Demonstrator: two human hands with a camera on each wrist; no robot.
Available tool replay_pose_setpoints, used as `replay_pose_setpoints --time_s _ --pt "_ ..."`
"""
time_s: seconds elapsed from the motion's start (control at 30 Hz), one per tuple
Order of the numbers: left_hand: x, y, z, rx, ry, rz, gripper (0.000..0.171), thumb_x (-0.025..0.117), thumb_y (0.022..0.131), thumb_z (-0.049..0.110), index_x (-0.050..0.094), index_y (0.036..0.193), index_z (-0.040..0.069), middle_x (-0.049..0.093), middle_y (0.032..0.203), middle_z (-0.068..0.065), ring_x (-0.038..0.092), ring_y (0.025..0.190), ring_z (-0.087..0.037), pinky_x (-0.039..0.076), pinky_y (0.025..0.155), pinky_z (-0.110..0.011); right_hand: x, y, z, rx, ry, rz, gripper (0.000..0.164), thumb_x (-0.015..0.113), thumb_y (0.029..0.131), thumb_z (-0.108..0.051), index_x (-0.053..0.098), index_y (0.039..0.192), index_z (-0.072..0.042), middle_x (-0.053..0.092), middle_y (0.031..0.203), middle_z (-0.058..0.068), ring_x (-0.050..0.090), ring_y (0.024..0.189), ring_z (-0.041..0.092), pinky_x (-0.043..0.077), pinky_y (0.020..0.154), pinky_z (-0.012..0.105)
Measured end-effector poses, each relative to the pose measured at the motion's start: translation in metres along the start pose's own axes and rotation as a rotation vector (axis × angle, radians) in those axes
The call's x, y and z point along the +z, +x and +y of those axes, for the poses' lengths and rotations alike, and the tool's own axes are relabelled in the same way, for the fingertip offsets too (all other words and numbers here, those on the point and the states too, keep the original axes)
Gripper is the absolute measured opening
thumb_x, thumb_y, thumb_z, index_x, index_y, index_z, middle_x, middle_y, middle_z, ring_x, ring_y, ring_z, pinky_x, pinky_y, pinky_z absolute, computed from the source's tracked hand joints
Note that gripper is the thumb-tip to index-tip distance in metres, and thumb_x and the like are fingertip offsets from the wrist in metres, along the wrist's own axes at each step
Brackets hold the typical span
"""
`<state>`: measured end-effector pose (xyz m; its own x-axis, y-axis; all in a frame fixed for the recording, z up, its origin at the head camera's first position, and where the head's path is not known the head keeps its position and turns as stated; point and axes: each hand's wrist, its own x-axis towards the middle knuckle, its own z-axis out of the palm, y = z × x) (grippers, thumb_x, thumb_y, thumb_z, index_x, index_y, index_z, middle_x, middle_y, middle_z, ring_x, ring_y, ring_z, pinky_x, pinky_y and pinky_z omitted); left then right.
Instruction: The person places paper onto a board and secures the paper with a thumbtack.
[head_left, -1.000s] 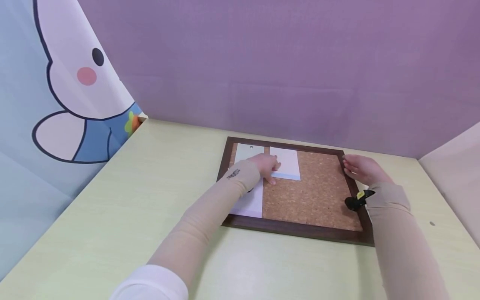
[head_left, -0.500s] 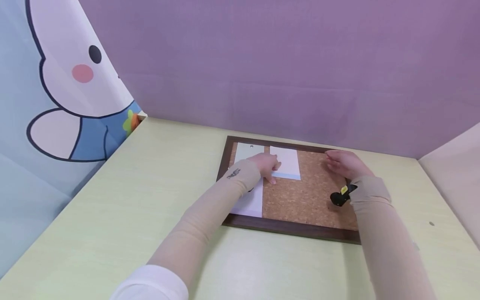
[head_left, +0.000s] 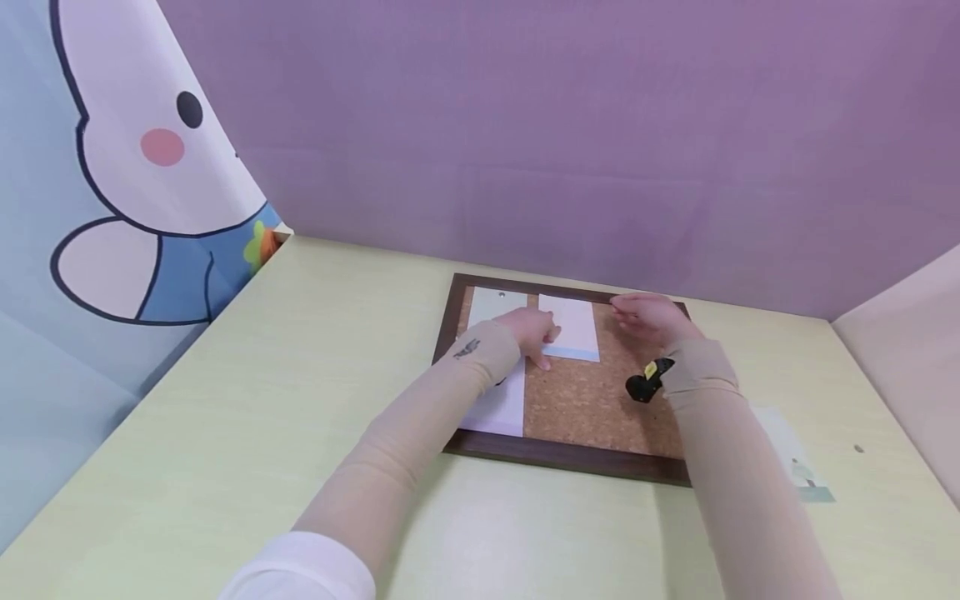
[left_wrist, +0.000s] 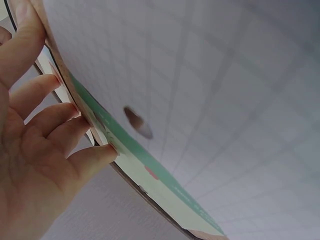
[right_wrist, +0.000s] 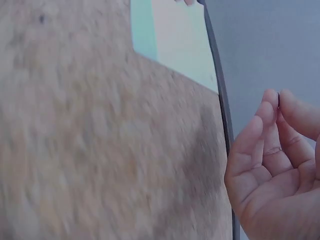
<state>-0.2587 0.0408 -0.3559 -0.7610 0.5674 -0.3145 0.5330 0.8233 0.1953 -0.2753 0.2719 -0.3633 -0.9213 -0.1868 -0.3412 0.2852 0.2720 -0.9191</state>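
Note:
A framed corkboard (head_left: 585,408) lies on the table. My left hand (head_left: 531,332) rests its fingertips on a white card (head_left: 576,315) with a blue lower strip, near the board's top edge. Its thumb and fingers are spread in the left wrist view. Above the board, to the right of that card, hovers my right hand (head_left: 648,315). In the right wrist view its thumb and fingertips pinch a small, thin dark thing, apparently a thumbtack (right_wrist: 278,100) seen edge-on. The pinched thing is too small to make out in the head view.
Papers (head_left: 495,408) cover the board's left side, one with a silver tack (head_left: 502,294) at its top. On the table to the right lie a pale card (head_left: 813,493) with a green strip, partly behind my right arm, and a small grey disc (head_left: 858,448). A purple cloth (head_left: 480,150) backs the table.
My right hand has moved left from the board's right frame toward the white card, uncovering the pale card on the table. My left hand has stayed in place.

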Motion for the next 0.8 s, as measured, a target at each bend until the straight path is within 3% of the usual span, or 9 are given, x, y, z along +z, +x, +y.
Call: replay_pose_setpoints --time_s 0.17,0.3,0.57,0.8 --pt "0.002 0.002 0.002 0.014 0.006 -0.010 0.033 0.074 0.079 0.036 0.050 0.079 0.013 0.054 0.136 -0.007 0.049 0.083 -0.013 0.044 0.084 -0.025 0.011 0.008 0.000 0.030 0.014 0.018 0.045 0.046 0.100 -0.014 0.036 0.139 0.007 0.061 0.082 -0.012 0.056 0.077 -0.001 0.049 0.072 0.012" --pt "0.000 0.001 0.003 0.009 0.000 0.007 0.034 0.075 0.078 0.035 0.048 0.075 0.014 0.061 0.127 -0.005 0.045 0.076 -0.012 0.042 0.078 -0.025 0.019 0.012 -0.005 0.040 0.027 0.027 0.045 0.046 0.100 -0.013 0.037 0.140 0.006 0.061 0.087 -0.011 0.056 0.081 -0.001 0.049 0.075 0.012" --pt "0.001 0.011 -0.001 0.017 0.004 -0.005 0.034 0.077 0.077 0.039 0.056 0.083 0.012 0.061 0.125 -0.004 0.053 0.087 -0.015 0.044 0.084 -0.026 0.030 0.026 -0.016 0.058 0.002 0.029 0.045 0.048 0.099 -0.012 0.038 0.139 0.005 0.059 0.096 -0.005 0.057 0.087 0.002 0.049 0.084 0.016" --pt "-0.002 -0.001 0.005 0.006 0.002 0.005 0.032 0.075 0.079 0.036 0.056 0.088 0.012 0.058 0.129 -0.004 0.052 0.091 -0.016 0.044 0.087 -0.027 0.038 0.033 -0.022 0.081 0.003 0.033 0.044 0.048 0.098 -0.012 0.040 0.138 0.005 0.059 0.092 -0.005 0.057 0.086 0.005 0.049 0.085 0.019"
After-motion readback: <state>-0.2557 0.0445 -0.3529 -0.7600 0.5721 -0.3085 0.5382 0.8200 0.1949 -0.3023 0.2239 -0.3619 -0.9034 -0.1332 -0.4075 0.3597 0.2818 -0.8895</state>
